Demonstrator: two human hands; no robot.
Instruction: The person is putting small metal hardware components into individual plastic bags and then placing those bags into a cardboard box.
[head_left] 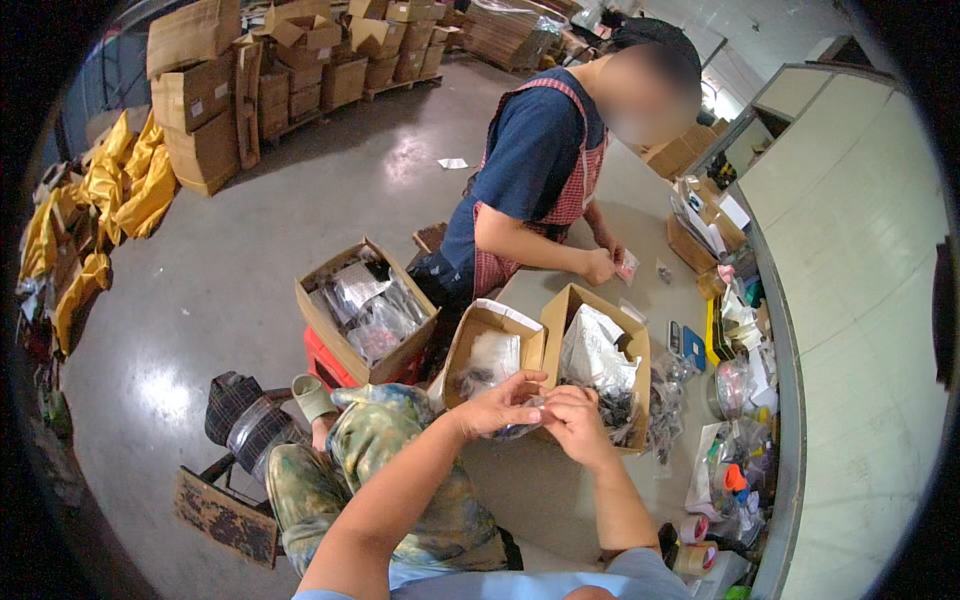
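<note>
My left hand and my right hand meet over the table's near side, fingers closed on a small clear plastic bag. What lies in the bag is too small to make out. Just beyond my left hand stands an open cardboard box with clear bags in it. Past my right hand is a second open box, holding a crumpled white sheet and small dark pieces. Beside that box, more clear bags with dark contents lie on the table.
A co-worker in a checked apron handles a small packet across the table. To the left, a box of bagged parts rests on a red stool. Tape rolls and clutter line the right wall. Stacked cartons stand behind.
</note>
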